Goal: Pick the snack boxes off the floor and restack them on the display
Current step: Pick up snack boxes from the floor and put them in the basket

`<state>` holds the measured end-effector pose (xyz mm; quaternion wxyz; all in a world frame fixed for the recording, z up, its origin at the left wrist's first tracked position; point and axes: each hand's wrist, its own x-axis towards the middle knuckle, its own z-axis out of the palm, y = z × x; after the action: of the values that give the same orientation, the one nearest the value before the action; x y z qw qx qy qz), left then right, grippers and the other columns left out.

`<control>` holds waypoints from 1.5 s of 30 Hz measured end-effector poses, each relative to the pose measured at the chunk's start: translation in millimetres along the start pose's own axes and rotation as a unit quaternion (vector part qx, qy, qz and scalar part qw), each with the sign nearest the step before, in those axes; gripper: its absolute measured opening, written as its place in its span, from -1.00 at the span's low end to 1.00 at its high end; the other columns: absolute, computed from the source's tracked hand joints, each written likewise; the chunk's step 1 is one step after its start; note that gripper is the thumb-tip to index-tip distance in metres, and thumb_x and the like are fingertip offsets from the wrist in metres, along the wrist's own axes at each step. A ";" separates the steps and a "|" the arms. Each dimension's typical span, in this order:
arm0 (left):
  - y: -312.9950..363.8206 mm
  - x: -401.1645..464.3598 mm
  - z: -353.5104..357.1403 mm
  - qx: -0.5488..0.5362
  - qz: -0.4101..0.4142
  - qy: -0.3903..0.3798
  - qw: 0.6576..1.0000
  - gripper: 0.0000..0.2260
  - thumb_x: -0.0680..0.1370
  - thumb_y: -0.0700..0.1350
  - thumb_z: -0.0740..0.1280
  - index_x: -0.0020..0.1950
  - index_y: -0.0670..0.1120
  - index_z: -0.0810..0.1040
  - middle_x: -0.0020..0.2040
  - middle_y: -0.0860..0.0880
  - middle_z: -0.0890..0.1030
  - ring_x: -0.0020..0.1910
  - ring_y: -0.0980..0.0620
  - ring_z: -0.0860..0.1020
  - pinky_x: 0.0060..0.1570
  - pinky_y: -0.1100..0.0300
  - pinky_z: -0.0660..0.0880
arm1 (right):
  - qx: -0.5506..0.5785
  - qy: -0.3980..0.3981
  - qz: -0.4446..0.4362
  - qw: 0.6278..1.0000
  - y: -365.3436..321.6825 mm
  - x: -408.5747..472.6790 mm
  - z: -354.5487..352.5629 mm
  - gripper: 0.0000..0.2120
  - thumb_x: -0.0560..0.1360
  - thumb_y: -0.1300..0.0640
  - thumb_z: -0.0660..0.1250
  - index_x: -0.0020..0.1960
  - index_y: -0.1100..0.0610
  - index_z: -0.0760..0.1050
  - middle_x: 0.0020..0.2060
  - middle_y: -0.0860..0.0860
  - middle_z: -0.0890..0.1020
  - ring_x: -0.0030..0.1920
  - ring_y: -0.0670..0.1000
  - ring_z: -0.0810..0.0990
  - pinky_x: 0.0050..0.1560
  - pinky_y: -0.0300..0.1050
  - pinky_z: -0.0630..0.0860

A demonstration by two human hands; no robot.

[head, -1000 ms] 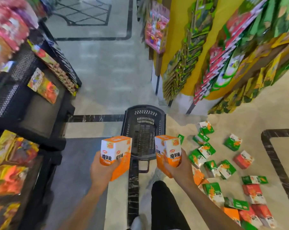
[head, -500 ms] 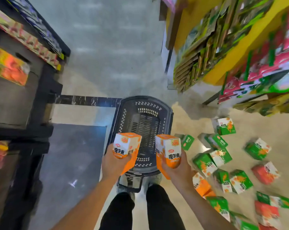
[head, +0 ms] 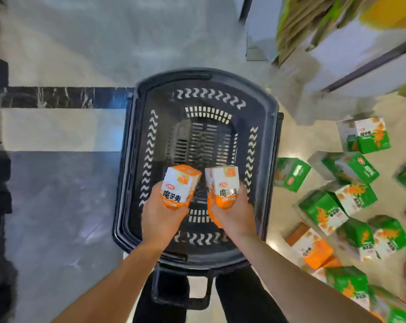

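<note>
Hands at lower centre of the frame, each clamped on one orange snack box. Left hand (head: 161,214) grips the left orange box (head: 179,186) from below, fingers wrapped round its lower half; right hand (head: 232,212) grips the right orange box (head: 224,186) in the same manner. Both boxes stand roughly upright, near each other but with a gap between, and hang over the open black basket (head: 136,159) that fills the middle of the frame. The basket interior shows only its slotted floor; no box lies inside it.

Outward, along the right edge of the frame, fallen boxes lie scattered on the pale floor (head: 313,127): a green box (head: 290,173) just beside the basket rim, a green-and-white box (head: 365,135) at upper right, a cluster of green boxes (head: 341,201) at mid right, an orange box (head: 310,249) at lower right, with further green and red ones blurred at the margin. The display (head: 337,50) occupies the upper right corner, only its white base and some blurred packaging visible.

Progress, as judged: early. Two boxes are lifted, none visibly restacked, and most of the spill remains on the floor. Whether the held pair goes into the basket or directly to the display cannot be told.
</note>
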<state>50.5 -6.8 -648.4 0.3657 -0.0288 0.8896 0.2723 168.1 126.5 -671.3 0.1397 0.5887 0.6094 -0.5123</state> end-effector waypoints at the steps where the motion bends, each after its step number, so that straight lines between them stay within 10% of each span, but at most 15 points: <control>1: -10.2 11.3 7.7 0.007 0.000 -0.007 1.000 -0.49 0.35 -0.14 0.55 0.21 0.16 0.46 -0.15 0.26 0.57 -0.18 0.35 0.52 -0.23 0.39 0.40 | -0.007 -0.002 0.005 1.000 7.9 14.3 14.4 -0.23 0.38 -0.04 0.51 0.47 -0.19 0.19 -0.02 -0.18 0.65 -0.10 -0.16 0.63 -0.27 -0.29 0.46; 10: -69.3 90.5 63.0 0.031 -0.020 -0.030 0.999 -0.55 0.35 -0.08 0.55 0.13 0.17 0.45 -0.08 0.17 0.64 -0.07 0.20 0.60 -0.11 0.21 0.58 | -0.019 0.075 0.089 0.993 73.4 93.6 98.2 -0.22 0.42 0.01 0.48 0.51 -0.11 0.15 0.21 -0.06 0.60 0.20 0.06 0.57 0.23 -0.01 0.50; 17: -89.6 105.6 83.7 0.014 -0.054 -0.026 0.998 -0.43 0.29 0.02 0.59 0.16 0.27 0.38 0.00 0.18 0.63 0.03 0.12 0.61 0.05 -0.02 0.62 | -0.090 0.070 0.132 0.985 97.0 104.1 107.7 -0.24 0.39 -0.32 0.46 0.41 -0.01 0.24 0.12 0.05 0.61 0.14 0.17 0.60 0.12 0.09 0.55; 45: -91.6 90.8 104.6 0.126 -0.027 -0.278 0.952 -0.69 0.58 0.02 0.35 0.32 0.15 0.47 0.16 0.19 0.60 0.13 0.16 0.56 0.25 0.02 0.51 | -0.094 -0.117 0.105 0.983 74.0 87.5 47.0 -0.39 0.47 0.07 0.46 0.43 0.03 0.27 0.17 0.00 0.60 0.13 0.07 0.58 0.01 -0.13 0.41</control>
<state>73.5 -18.4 -812.5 0.6064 0.0709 0.7786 0.1450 188.0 123.5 -793.5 0.3178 0.5701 0.5688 -0.5004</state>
